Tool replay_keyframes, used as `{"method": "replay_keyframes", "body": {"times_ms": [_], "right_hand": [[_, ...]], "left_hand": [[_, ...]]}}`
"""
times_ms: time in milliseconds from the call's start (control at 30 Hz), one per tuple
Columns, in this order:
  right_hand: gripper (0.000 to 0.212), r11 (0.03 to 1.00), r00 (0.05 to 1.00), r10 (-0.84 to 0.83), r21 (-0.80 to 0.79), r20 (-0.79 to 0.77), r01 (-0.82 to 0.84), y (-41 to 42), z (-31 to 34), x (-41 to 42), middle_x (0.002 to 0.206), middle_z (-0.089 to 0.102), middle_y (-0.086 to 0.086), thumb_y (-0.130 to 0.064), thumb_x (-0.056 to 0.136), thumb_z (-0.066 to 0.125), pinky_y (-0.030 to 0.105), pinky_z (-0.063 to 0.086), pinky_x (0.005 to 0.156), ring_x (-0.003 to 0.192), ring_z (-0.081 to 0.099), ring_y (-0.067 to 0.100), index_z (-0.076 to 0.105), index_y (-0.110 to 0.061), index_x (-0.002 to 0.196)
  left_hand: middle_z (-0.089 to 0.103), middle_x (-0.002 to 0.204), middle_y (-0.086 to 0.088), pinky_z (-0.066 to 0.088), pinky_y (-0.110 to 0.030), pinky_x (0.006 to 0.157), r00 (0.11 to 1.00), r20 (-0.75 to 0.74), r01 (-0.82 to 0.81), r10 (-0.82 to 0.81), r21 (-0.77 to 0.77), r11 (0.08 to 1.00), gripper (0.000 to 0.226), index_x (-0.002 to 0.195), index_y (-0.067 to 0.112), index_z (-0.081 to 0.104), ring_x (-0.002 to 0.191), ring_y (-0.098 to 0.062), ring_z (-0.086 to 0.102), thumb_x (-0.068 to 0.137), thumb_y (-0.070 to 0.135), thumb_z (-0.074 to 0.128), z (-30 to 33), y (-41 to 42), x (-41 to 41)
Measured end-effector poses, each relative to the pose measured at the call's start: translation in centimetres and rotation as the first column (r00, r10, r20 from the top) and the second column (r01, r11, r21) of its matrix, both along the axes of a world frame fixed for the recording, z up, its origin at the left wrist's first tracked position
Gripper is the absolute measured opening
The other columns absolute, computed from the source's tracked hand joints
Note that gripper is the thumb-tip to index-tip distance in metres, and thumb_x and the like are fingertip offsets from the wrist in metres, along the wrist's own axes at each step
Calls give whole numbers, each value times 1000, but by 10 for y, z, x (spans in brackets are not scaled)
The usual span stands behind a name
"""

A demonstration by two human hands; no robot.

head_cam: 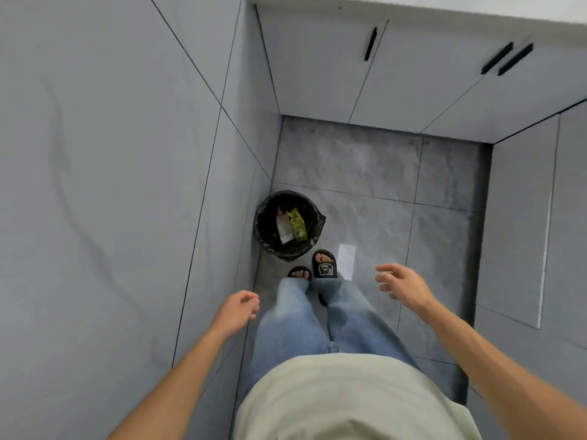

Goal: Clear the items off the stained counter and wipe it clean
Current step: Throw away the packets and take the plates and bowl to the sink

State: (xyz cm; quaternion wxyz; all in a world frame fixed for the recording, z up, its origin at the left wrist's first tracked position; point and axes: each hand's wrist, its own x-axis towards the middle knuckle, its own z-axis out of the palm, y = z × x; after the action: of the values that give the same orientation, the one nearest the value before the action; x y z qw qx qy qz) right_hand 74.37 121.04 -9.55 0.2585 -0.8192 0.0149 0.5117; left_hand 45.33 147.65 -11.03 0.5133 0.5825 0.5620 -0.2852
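Observation:
I look straight down at the floor. A black-lined waste bin [287,225] stands by the left wall, just ahead of my feet. Inside it lie a white wrapper [283,229] and a yellow-green packet [298,224]. My left hand [236,311] hangs below and left of the bin with its fingers loosely curled and nothing in it. My right hand [403,282] is out to the right of the bin, fingers spread, holding nothing. Only the white front edge of the counter [413,7] shows at the top; its surface is out of sight.
White cabinet doors [397,77] with black handles run under the counter edge. A grey tiled wall [111,185] closes the left side and a grey panel [521,223] the right. Grey marble floor tiles [374,173] lie between. My sandalled feet [324,266] stand beside the bin.

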Motion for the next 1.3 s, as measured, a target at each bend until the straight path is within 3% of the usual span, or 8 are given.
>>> {"method": "replay_keyframes", "body": {"times_ms": [267,367,433,700,800,900,1200,1300], "right_hand": [[21,925,924,-379,17,60,379,-58,24,-90,107,74,5,-14,102,55,29,51,71,88,70,17,68,-19,118],[23,862,861,-505,-17,59,507,-89,16,-151,105,73,6,-11,102,57,29,49,74,86,68,20,69,-12,121],[23,795,797,-602,-55,43,604,-109,12,-196,105,73,6,-12,102,57,30,49,74,86,67,22,68,-11,122],[24,283,290,-957,-202,5,938,-153,3,-382,87,66,13,2,101,53,13,31,34,61,51,20,64,-1,122],[23,120,124,-992,-236,5,964,-156,-1,-447,89,68,15,2,100,55,15,39,39,63,55,22,67,2,120],[21,-38,-48,-998,-226,-39,973,-157,-6,-497,85,67,14,-5,102,55,33,45,67,76,58,27,69,6,113],[18,-335,-338,-941,-96,-13,937,-223,10,-535,108,73,10,-17,103,55,31,48,70,87,66,25,68,-19,115],[22,-419,-419,-908,-17,6,908,-260,11,-535,107,73,9,-15,101,55,30,48,68,85,65,20,68,-20,118]], "left_hand": [[74,93,-2,47,-21,58,942,-9,337,-336,3,942,12,108,16,68,75,-14,67,105,18,57,7,18,3],[72,97,-6,45,-15,53,873,21,486,-487,13,874,11,105,15,66,75,-13,65,105,14,56,7,20,24],[73,100,-4,47,-25,65,787,34,615,-616,31,788,12,102,19,68,89,-21,70,103,18,57,8,16,45],[78,109,-1,58,-45,99,416,148,894,-897,115,433,24,118,21,73,104,-22,73,100,28,59,33,-64,129],[76,120,-4,57,-45,101,238,170,954,-956,144,263,30,126,19,71,112,-24,71,101,29,59,37,-109,145],[77,113,-5,58,-41,95,80,157,982,-984,155,104,26,123,19,72,101,-21,74,101,29,60,35,-157,145],[69,100,-17,55,-45,88,-72,30,996,-997,57,-71,15,115,2,69,87,-34,67,103,9,62,23,-240,107],[63,86,-17,50,-29,60,-71,-31,997,-997,2,-71,12,103,-3,67,72,-30,57,104,-3,55,18,-259,98]]}}
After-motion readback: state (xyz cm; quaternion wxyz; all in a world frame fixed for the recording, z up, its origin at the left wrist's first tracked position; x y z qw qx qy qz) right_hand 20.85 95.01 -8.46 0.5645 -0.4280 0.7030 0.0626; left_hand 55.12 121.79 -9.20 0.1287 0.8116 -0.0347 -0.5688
